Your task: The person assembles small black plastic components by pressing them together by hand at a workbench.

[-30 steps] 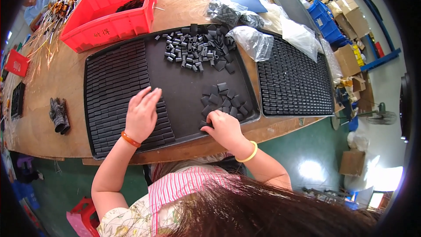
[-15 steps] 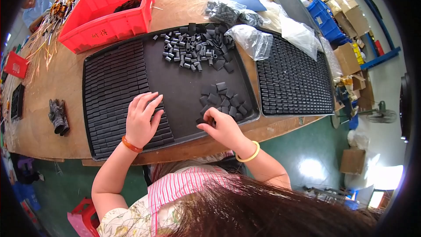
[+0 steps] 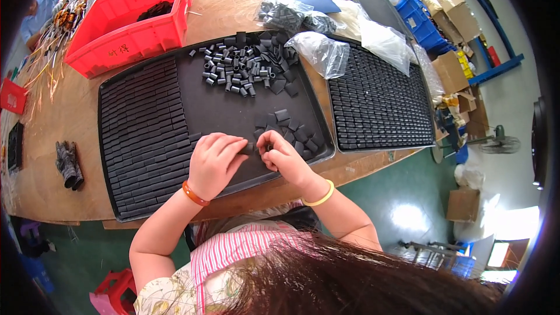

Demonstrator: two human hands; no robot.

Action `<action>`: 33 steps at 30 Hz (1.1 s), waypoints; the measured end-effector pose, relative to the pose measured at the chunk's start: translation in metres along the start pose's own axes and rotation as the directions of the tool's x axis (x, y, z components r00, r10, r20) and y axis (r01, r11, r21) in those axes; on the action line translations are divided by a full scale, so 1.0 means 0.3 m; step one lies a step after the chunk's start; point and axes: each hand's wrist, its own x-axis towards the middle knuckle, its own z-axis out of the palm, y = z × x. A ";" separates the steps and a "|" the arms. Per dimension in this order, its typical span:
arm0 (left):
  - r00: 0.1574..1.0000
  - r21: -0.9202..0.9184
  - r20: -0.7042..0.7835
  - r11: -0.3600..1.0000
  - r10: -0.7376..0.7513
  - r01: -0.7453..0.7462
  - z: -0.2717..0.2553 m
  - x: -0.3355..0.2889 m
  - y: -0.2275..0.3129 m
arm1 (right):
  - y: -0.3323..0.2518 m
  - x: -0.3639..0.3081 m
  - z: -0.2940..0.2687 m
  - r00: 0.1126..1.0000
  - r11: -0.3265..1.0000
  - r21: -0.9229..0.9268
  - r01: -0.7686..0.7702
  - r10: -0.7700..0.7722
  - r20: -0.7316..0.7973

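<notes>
A black tray lies in front of me. Close-set rows of flat black sleeve pieces fill its left part. My left hand is over the near middle of the tray, its fingers and thumb pinched on a small black sleeve piece. Right beside it, my right hand has curled fingers around black pieces, mostly hidden by them. Loose flat black pieces lie just beyond the right hand. At the tray's far side is a heap of short black tubes, some showing round open ends.
To the right stands a second tray filled with black pieces, with clear plastic bags over its far edge. A red bin stands at the far left, near bundled wires. Dark gloves lie at the left.
My left hand has moved right from the rows and closed to a pinch near my right hand. The right hand has shifted slightly. The whole view has shifted a little.
</notes>
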 end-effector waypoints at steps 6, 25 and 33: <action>0.978 -0.197 -0.047 0.962 -0.205 0.192 0.042 -0.043 -0.045 | -0.035 -0.002 0.054 0.987 0.998 -0.050 0.037 -0.044 -0.154; 0.950 -0.357 0.046 0.883 -0.310 0.306 0.037 -0.051 -0.045 | -0.023 0.025 0.115 0.837 0.695 -0.636 0.334 -0.530 -0.139; 0.949 -0.354 0.004 0.887 -0.316 0.297 0.036 -0.041 -0.032 | -0.001 0.019 0.133 0.808 0.712 -0.612 0.345 -0.557 -0.193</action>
